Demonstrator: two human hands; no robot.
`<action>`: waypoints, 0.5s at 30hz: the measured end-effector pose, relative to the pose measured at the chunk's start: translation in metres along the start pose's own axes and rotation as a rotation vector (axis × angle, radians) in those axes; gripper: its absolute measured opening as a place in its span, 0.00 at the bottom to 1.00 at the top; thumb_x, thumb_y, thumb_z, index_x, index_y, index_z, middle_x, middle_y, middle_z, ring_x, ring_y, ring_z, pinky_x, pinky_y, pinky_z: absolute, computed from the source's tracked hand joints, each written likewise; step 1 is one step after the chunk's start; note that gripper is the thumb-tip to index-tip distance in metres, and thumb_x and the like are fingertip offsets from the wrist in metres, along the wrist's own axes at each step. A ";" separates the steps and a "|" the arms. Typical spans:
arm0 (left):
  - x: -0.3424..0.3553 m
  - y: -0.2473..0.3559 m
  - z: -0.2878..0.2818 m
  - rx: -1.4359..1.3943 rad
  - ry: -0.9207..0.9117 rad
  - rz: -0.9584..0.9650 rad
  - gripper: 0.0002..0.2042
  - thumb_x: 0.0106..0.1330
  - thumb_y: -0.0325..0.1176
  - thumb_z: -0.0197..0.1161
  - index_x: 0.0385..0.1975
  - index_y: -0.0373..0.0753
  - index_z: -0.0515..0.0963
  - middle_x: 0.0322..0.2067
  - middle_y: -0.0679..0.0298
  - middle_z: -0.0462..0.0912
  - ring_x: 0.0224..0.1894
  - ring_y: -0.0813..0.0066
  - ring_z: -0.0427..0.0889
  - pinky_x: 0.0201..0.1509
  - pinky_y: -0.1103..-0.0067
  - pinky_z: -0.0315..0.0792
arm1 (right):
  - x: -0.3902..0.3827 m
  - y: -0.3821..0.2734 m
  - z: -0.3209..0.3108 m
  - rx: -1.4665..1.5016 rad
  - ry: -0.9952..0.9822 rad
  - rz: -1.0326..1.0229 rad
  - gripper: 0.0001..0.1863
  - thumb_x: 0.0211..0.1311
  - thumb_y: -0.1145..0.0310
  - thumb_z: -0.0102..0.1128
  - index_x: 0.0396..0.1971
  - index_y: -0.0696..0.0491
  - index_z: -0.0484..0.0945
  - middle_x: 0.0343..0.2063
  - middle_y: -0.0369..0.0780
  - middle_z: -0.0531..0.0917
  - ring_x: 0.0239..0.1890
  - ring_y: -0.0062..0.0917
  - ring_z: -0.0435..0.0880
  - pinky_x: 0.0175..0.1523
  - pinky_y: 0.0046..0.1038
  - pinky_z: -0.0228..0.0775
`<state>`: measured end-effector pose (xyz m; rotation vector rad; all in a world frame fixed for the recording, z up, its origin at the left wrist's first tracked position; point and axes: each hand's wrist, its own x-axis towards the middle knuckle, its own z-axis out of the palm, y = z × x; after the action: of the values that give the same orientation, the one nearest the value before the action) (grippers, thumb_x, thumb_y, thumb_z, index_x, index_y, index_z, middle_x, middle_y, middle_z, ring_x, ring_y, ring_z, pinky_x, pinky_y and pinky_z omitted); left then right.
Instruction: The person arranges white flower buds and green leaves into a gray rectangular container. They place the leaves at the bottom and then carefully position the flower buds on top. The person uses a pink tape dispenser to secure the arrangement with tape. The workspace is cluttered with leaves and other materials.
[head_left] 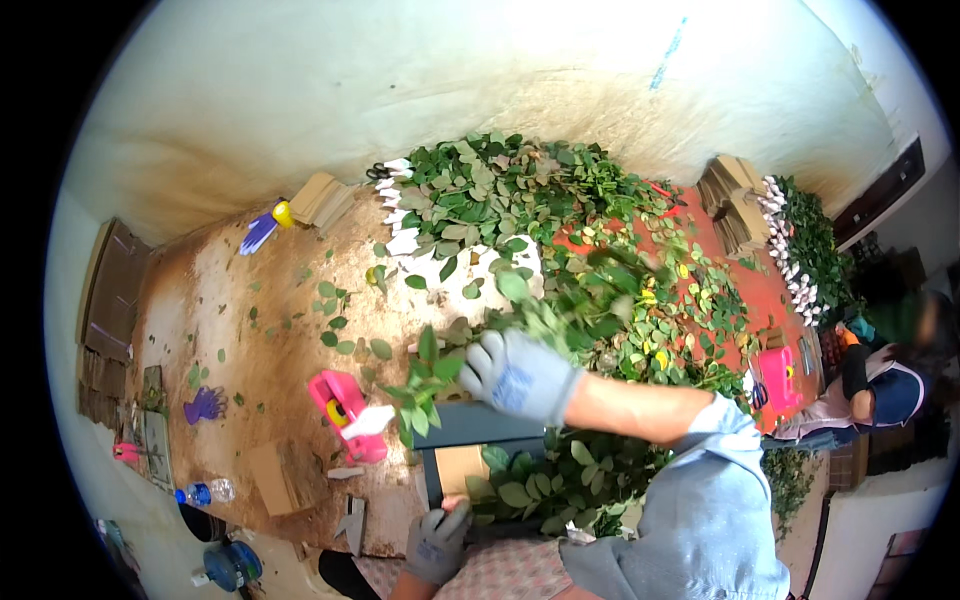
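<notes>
My right hand (525, 378), in a grey glove, is closed round a bunch of leafy stems (425, 385) above a dark tray-like box (470, 428). Leaves stick out to both sides of the fist, and those on the right are blurred. Lower down, my grey-gloved left hand (438, 540) has its fingers curled by the near edge of a brown cardboard sheet (460, 470). A small pinkish thing shows at its fingertips; I cannot make out what it is. More leafy stems (570, 480) lie beside the cardboard, under my right arm.
A pink tape dispenser (350, 415) stands left of the box. Wrapped leafy bunches (500, 190) are piled at the back. Cardboard stacks (285, 475), a purple glove (205, 404) and a water bottle (207, 492) are left. Another person (880, 395) works at the far right.
</notes>
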<state>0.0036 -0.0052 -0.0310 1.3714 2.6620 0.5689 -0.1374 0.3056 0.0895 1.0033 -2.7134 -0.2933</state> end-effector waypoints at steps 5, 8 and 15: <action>-0.010 -0.006 0.016 -0.022 0.217 0.073 0.15 0.54 0.33 0.64 0.42 0.40 0.86 0.52 0.67 0.85 0.39 0.65 0.79 0.43 0.70 0.76 | -0.067 -0.079 -0.042 0.119 -0.242 0.106 0.07 0.59 0.65 0.57 0.34 0.51 0.79 0.29 0.39 0.77 0.33 0.30 0.80 0.31 0.31 0.73; -0.021 -0.014 0.032 -0.093 0.236 0.092 0.15 0.57 0.31 0.62 0.43 0.37 0.86 0.53 0.65 0.85 0.42 0.61 0.79 0.46 0.67 0.76 | -0.098 -0.118 -0.013 0.217 -0.435 0.175 0.06 0.60 0.67 0.57 0.35 0.51 0.79 0.29 0.41 0.80 0.33 0.33 0.83 0.30 0.34 0.74; -0.020 0.004 0.012 -0.077 0.075 -0.065 0.23 0.53 0.26 0.62 0.52 0.43 0.84 0.63 0.71 0.78 0.49 0.64 0.74 0.54 0.69 0.73 | -0.121 -0.150 0.019 0.142 -0.616 0.311 0.12 0.63 0.67 0.56 0.44 0.53 0.80 0.40 0.44 0.82 0.42 0.35 0.84 0.38 0.36 0.75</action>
<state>0.0215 -0.0159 -0.0429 1.2622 2.7006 0.7214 0.0381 0.2749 0.0134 0.5636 -3.4313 -0.4097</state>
